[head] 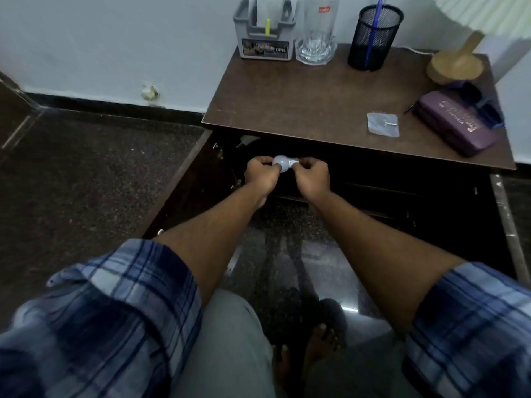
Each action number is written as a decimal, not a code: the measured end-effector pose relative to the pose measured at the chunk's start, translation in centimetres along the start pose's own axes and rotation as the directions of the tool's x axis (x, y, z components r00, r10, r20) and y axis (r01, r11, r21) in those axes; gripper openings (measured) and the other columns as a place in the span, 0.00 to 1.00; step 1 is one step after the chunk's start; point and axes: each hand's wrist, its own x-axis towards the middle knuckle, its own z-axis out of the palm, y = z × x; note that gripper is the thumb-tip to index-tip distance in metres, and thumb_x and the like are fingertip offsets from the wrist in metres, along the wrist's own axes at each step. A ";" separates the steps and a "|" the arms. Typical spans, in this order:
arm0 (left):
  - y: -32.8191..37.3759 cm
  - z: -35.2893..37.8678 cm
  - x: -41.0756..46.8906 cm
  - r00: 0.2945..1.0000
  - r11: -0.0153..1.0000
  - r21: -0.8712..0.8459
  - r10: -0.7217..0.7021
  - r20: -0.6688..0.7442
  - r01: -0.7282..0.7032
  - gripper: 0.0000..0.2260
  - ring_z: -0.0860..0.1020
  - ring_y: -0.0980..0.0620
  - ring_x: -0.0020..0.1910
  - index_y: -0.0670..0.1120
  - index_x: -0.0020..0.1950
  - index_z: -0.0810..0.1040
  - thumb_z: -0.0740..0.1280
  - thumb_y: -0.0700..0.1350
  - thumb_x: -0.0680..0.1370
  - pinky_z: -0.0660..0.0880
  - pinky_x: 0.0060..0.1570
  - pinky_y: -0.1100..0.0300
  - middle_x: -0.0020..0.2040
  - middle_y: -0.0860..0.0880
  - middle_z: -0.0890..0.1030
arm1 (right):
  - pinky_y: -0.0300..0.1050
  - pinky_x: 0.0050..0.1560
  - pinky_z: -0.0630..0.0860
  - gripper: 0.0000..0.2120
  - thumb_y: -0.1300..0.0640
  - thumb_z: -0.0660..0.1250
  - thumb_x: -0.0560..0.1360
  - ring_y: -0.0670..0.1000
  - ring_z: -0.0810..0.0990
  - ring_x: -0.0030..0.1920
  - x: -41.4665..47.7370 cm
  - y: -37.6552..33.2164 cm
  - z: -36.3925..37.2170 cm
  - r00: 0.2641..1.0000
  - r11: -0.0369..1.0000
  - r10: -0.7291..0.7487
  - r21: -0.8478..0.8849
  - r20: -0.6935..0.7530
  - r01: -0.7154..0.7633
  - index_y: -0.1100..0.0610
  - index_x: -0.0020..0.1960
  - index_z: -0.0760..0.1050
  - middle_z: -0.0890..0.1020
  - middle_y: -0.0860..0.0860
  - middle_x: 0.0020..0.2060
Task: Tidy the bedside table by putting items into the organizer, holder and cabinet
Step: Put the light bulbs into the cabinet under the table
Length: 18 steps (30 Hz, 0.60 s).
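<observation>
Head view: a bulb (283, 163) was held between both hands at the mouth of the open cabinet (388, 179). The left hand (260, 175) was curled round the bulb's white globe, its fingers bent over the top. The right hand (313, 176) was pinching the bulb's narrower base end, thumb and fingers drawn together on it. The two hands were close side by side, with only the bulb between them, and both forearms were stretched forward from rolled checked sleeves (129, 297).

Beyond the hands and above them lay the brown desk (301, 104), its front edge just past the knuckles. Far beyond the left hand, at the desk's back edge, a grey organizer (264, 38) was seen against the wall, with a clear glass (317, 33) just beside it. Beyond the right hand, a black mesh holder (373, 38) stood upright with a blue pen (375, 24) in it. Further to the right of the right hand, a wooden lamp (457, 64) base was set at the back corner, and a purple case (457, 124) lay near the desk's front edge. Between the case and the right hand, a small clear pouch (383, 124) lay flat on the desk, apart from the case.

To the left of the left hand, the cabinet door (186, 179) was swung open over the dark speckled floor (86, 168). What the cabinet held could not be told in the dark.
</observation>
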 end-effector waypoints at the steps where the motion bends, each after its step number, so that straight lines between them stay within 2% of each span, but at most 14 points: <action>1: -0.1 0.4 0.7 1.000 1.000 0.017 0.002 0.003 -0.002 0.13 0.83 0.44 0.54 0.43 0.59 0.81 0.71 0.42 0.75 0.81 0.58 0.47 0.55 0.43 0.84 | 0.48 0.55 0.80 0.12 0.56 0.69 0.77 0.54 0.84 0.55 0.8 0.2 0.3 1.000 1.000 0.010 -0.002 0.012 -0.010 0.60 0.57 0.83 0.86 0.55 0.52; 4: -0.1 1.4 2.3 0.999 0.995 0.091 0.032 -0.005 -0.032 0.14 0.84 0.44 0.51 0.43 0.56 0.81 0.72 0.49 0.74 0.82 0.49 0.53 0.52 0.43 0.85 | 0.50 0.56 0.79 0.15 0.53 0.69 0.77 0.57 0.83 0.57 3.5 0.4 1.0 0.999 0.999 0.041 -0.029 0.029 -0.040 0.62 0.57 0.83 0.85 0.58 0.54; 6: -0.1 1.9 3.3 0.999 0.992 0.123 0.036 -0.014 -0.034 0.16 0.83 0.43 0.52 0.42 0.57 0.80 0.71 0.50 0.74 0.79 0.46 0.56 0.53 0.42 0.85 | 0.49 0.59 0.79 0.18 0.52 0.68 0.77 0.58 0.82 0.59 5.1 0.5 1.4 0.993 0.995 0.089 -0.060 0.084 -0.084 0.63 0.60 0.81 0.84 0.59 0.58; 8: 0.0 2.4 4.6 0.999 0.989 0.146 0.025 -0.032 -0.020 0.17 0.82 0.42 0.55 0.39 0.61 0.79 0.70 0.47 0.75 0.78 0.47 0.57 0.56 0.41 0.83 | 0.52 0.63 0.78 0.21 0.49 0.67 0.77 0.59 0.81 0.61 6.3 0.4 2.0 0.976 0.986 0.144 -0.105 0.164 -0.127 0.62 0.64 0.80 0.82 0.59 0.61; 11: 0.2 2.8 6.2 0.999 0.993 0.119 -0.007 -0.032 0.011 0.20 0.80 0.43 0.62 0.39 0.68 0.76 0.67 0.44 0.77 0.73 0.49 0.62 0.64 0.41 0.81 | 0.46 0.67 0.74 0.26 0.42 0.65 0.78 0.56 0.77 0.66 7.2 -0.2 2.8 0.954 0.990 0.126 -0.099 0.270 -0.103 0.56 0.70 0.76 0.78 0.55 0.68; 15: 0.3 3.3 7.8 1.000 0.999 0.051 -0.007 -0.017 0.008 0.21 0.77 0.47 0.67 0.41 0.73 0.73 0.66 0.43 0.80 0.72 0.52 0.64 0.70 0.44 0.77 | 0.43 0.73 0.60 0.25 0.46 0.56 0.84 0.54 0.64 0.76 9.0 -0.8 3.7 0.935 0.992 0.071 -0.121 0.348 -0.031 0.56 0.77 0.65 0.66 0.55 0.77; 18: 0.2 3.6 8.6 1.000 0.999 0.031 -0.011 0.010 0.010 0.23 0.75 0.46 0.69 0.40 0.76 0.69 0.65 0.41 0.82 0.72 0.55 0.63 0.72 0.43 0.75 | 0.43 0.74 0.57 0.25 0.49 0.55 0.85 0.54 0.62 0.77 10.1 -0.8 4.0 0.936 0.989 0.062 -0.145 0.346 -0.012 0.57 0.78 0.62 0.63 0.56 0.78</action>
